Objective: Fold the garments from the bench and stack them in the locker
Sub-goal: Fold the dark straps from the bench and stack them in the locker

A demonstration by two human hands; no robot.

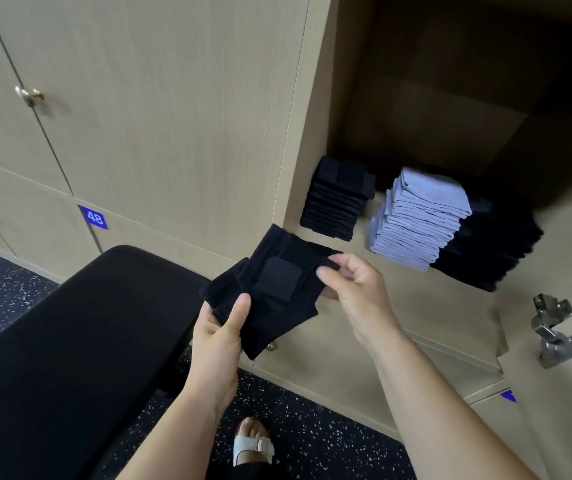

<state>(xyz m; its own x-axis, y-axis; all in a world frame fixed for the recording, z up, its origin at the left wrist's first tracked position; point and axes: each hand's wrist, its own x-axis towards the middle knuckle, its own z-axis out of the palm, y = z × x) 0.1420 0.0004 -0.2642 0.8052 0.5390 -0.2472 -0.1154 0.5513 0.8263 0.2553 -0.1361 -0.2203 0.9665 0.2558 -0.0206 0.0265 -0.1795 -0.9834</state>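
A folded black garment (270,289) with a square patch on it hangs in the air between the bench and the open locker (416,299). My left hand (218,334) grips its lower left corner, thumb on top. My right hand (354,285) pinches its right edge between thumb and fingers. Inside the locker stand a stack of black folded garments (336,202) at the left, a stack of light blue ones (419,220) in the middle and a dark stack (496,251) behind and to the right of it.
The black padded bench (70,341) fills the lower left. Closed locker doors with brass knobs (30,95) cover the wall, one tagged 48 (95,218). The open door's metal hinge (554,330) is at the right. My sandalled foot (253,441) stands on the speckled floor.
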